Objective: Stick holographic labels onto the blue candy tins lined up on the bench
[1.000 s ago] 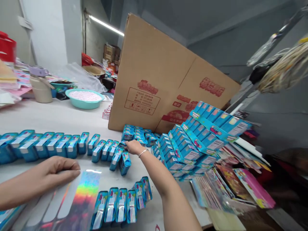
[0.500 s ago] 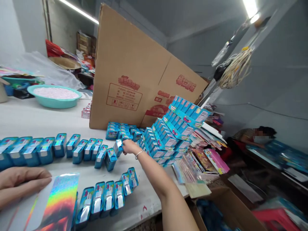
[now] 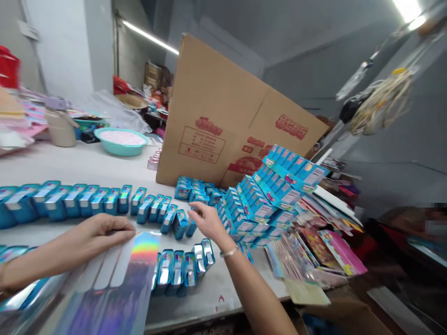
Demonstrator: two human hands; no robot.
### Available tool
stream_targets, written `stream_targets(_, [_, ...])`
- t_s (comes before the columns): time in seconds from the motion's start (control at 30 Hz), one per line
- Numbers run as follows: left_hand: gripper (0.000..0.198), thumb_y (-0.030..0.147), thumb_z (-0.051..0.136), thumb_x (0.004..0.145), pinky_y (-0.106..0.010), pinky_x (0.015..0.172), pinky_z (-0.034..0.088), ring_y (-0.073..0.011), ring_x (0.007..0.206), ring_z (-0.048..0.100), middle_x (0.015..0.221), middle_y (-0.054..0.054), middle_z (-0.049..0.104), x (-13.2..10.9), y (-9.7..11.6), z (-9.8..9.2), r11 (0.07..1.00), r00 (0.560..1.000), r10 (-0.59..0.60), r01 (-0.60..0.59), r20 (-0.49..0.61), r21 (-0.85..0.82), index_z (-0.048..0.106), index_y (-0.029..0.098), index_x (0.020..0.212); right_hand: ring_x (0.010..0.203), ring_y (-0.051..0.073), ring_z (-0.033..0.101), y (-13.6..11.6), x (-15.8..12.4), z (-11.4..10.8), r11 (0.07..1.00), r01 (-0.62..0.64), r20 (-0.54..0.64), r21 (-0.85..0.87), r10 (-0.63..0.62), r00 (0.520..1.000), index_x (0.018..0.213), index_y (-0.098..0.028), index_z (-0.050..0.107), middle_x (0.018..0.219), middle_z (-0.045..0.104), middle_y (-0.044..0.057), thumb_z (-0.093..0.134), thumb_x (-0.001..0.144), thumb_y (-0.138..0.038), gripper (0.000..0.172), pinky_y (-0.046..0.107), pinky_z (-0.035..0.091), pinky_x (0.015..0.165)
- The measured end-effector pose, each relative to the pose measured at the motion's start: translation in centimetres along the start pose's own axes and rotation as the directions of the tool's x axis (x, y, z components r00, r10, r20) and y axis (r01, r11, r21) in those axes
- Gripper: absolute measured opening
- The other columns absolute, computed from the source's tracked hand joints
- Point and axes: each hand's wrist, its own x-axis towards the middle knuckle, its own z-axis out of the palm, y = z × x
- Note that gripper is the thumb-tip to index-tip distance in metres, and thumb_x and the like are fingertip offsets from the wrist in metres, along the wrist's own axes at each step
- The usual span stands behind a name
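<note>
My left hand (image 3: pixel 101 237) pinches the top edge of a shiny rainbow sticker sheet (image 3: pixel 143 270), which covers part of the near row. My right hand (image 3: pixel 206 221) is spread slightly beside a small blue box (image 3: pixel 191 228) at the right end of the far row; nothing shows between its fingers. Several upright blue boxes (image 3: pixel 99 200) with silvery seals form this curved far row. Nearer the table's front edge stands a second row of blue boxes (image 3: pixel 177 272). Packed blue display trays (image 3: pixel 268 195) are stacked right of my right hand.
A large cardboard panel (image 3: pixel 223 107) leans behind the boxes. A turquoise basin (image 3: pixel 121 144) and a beige jug (image 3: pixel 61 125) stand at the back left of the white table (image 3: pixel 115 170). Sheets and packets (image 3: pixel 307 251) lie right of the trays. A person is partly visible at far right.
The view has swung left, so things appear farther right. My left hand and the sheet show more fully. My right hand has come off the box at the row's end, its fingers opening.
</note>
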Motion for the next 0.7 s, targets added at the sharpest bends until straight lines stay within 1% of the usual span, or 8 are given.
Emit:
stream_targets(0.1, [0.041,0.052,0.048,0.09,-0.023,0.067,0.043,-0.0169,0.074,0.058,0.078,0.0,0.067,-0.3,1.4,0.9,0.993,0.989,0.103,-0.108,0.104,0.043,0.071,0.019,0.079,0.118,0.017,0.067,-3.8,-2.9,0.4,0.876,0.373,-0.157,0.305,-0.34,0.927,0.137,-0.021,0.06,0.13,0.07,0.007,0.063,0.099,-0.036,0.041,0.028,0.051,0.1])
stream_targets(0.17, [0.041,0.05,0.045,0.094,-0.025,0.07,0.043,-0.0177,0.077,0.058,0.08,-0.001,0.065,-0.5,1.9,1.6,0.983,0.984,0.166,-0.17,0.062,0.07,0.069,0.019,0.082,0.113,0.018,0.068,-5.8,-4.2,1.1,0.806,0.498,-0.225,0.321,-0.446,0.866,0.128,-0.021,0.066,0.121,0.073,0.006,0.068,0.096,-0.031,0.034,0.029,0.052,0.098])
stream_targets(0.23, [0.041,0.05,0.044,0.095,-0.026,0.07,0.043,-0.0177,0.076,0.056,0.079,-0.001,0.063,-0.7,2.4,2.0,0.97,0.974,0.226,-0.228,0.03,0.087,0.068,0.019,0.081,0.101,0.017,0.07,-6.9,-4.7,1.8,0.812,0.53,-0.268,0.245,-0.468,0.842,0.114,-0.02,0.071,0.106,0.075,0.005,0.065,0.098,-0.025,0.018,0.028,0.053,0.092])
stream_targets(0.33, [0.043,0.053,0.046,0.095,-0.027,0.067,0.042,-0.0176,0.072,0.053,0.074,-0.001,0.061,-1.2,3.1,2.2,0.964,0.967,0.255,-0.255,0.012,0.08,0.067,0.019,0.078,0.095,0.017,0.069,-7.3,-5.2,2.4,0.811,0.578,-0.367,0.086,-0.514,0.775,0.113,-0.018,0.071,0.099,0.074,0.007,0.058,0.102,-0.022,0.018,0.028,0.054,0.087])
stream_targets(0.53, [0.047,0.056,0.046,0.093,-0.027,0.068,0.043,-0.0189,0.076,0.054,0.077,-0.002,0.063,-2.8,3.5,3.7,0.979,0.981,0.193,-0.191,0.027,-0.076,0.069,0.018,0.078,0.088,0.021,0.067,-6.8,-7.6,2.4,0.656,0.682,-0.473,-0.323,-0.736,0.484,0.121,-0.018,0.068,0.101,0.076,0.008,0.057,0.098,-0.014,0.027,0.035,0.053,0.077])
stream_targets(0.6, [0.048,0.057,0.046,0.093,-0.027,0.067,0.041,-0.0177,0.073,0.05,0.073,-0.001,0.058,-3.1,3.4,4.5,0.978,0.983,0.183,-0.179,0.024,-0.104,0.066,0.018,0.073,0.089,0.022,0.067,-6.6,-8.3,2.6,0.624,0.674,-0.493,-0.394,-0.763,0.418,0.123,-0.016,0.068,0.102,0.077,0.009,0.058,0.095,-0.011,0.03,0.036,0.053,0.078])
stream_targets(0.63, [0.048,0.057,0.046,0.092,-0.027,0.065,0.04,-0.0169,0.071,0.047,0.071,0.0,0.055,-3.2,3.4,4.9,0.979,0.984,0.176,-0.172,0.024,-0.109,0.063,0.018,0.071,0.091,0.022,0.067,-6.4,-8.6,2.7,0.619,0.673,-0.5,-0.405,-0.766,0.404,0.122,-0.016,0.068,0.104,0.077,0.009,0.058,0.094,-0.01,0.031,0.037,0.053,0.079])
stream_targets(0.7, [0.048,0.057,0.046,0.091,-0.026,0.062,0.038,-0.0156,0.068,0.043,0.068,0.001,0.049,-3.2,3.4,5.4,0.98,0.986,0.162,-0.157,0.035,-0.119,0.058,0.018,0.067,0.095,0.022,0.067,-6.1,-9.0,3.2,0.643,0.677,-0.525,-0.358,-0.739,0.423,0.119,-0.017,0.068,0.106,0.076,0.009,0.057,0.094,-0.011,0.028,0.037,0.054,0.082])
